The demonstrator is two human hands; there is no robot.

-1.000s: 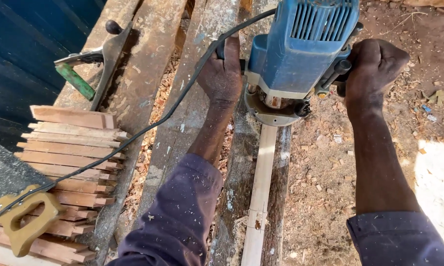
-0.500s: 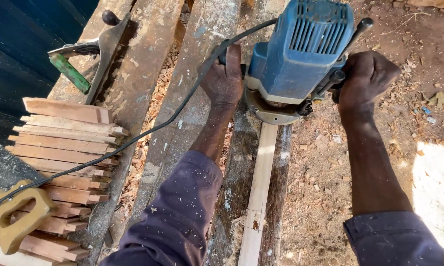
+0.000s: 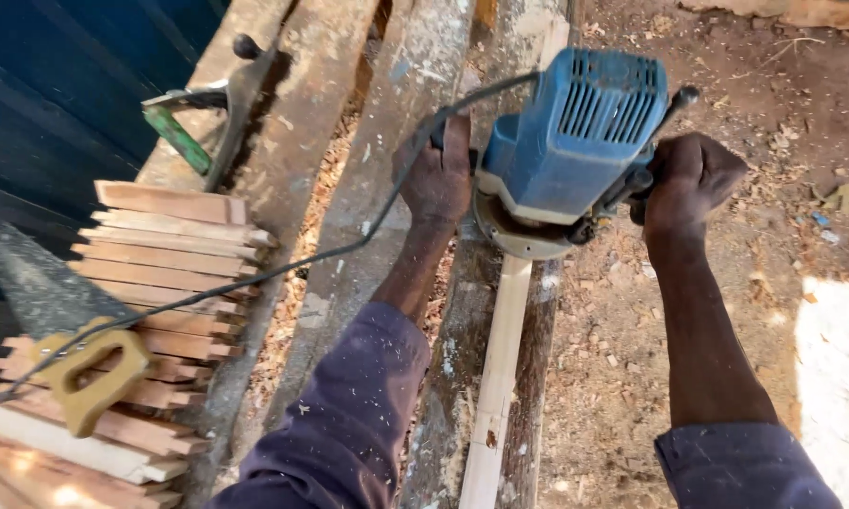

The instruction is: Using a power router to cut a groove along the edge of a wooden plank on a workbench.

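Observation:
A blue electric router (image 3: 570,146) sits on a narrow pale wood strip (image 3: 496,377) that lies along a rough plank (image 3: 462,311). My left hand (image 3: 438,174) grips the router's left handle. On the other side, my right hand (image 3: 688,179) is closed around its right handle. The router's black cord (image 3: 283,269) runs from the tool past my left hand toward the lower left. The router's base hides the far end of the strip.
A stack of short wood slats (image 3: 160,273) lies at left with a handsaw (image 3: 61,349) with a yellow handle on it. A hand plane (image 3: 207,123) rests on a plank behind. Sawdust fills gaps between planks. Bare dirt ground (image 3: 783,245) is at right.
The router and both hands have come nearer along the strip, toward me, while the view shifted slightly. Both grips are unchanged.

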